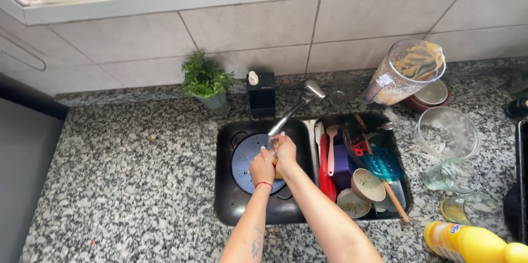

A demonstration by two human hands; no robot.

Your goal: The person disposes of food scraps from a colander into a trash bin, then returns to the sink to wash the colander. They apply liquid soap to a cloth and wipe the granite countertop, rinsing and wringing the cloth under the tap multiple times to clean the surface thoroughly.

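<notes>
Both my hands meet under the spout of the faucet [291, 111], over the left basin of the black sink [225, 208]. My left hand [262, 166], with a red band on the wrist, and my right hand [286, 153] are pressed together around a small orange-yellow object [275, 146]. Most of that object is hidden by my fingers, so I cannot tell what it is. Under my hands a round blue perforated dish [245, 158] lies in the basin.
The right basin holds several dirty items: a red spatula [325, 177], a pink spoon [331, 147], a purple container [344, 161], bowls [367, 185]. On the granite counter stand a small plant [204, 78], a black dispenser [261, 95], a blender jug [407, 70], a glass bowl [446, 132], glasses [454, 175] and a yellow bottle [473, 244].
</notes>
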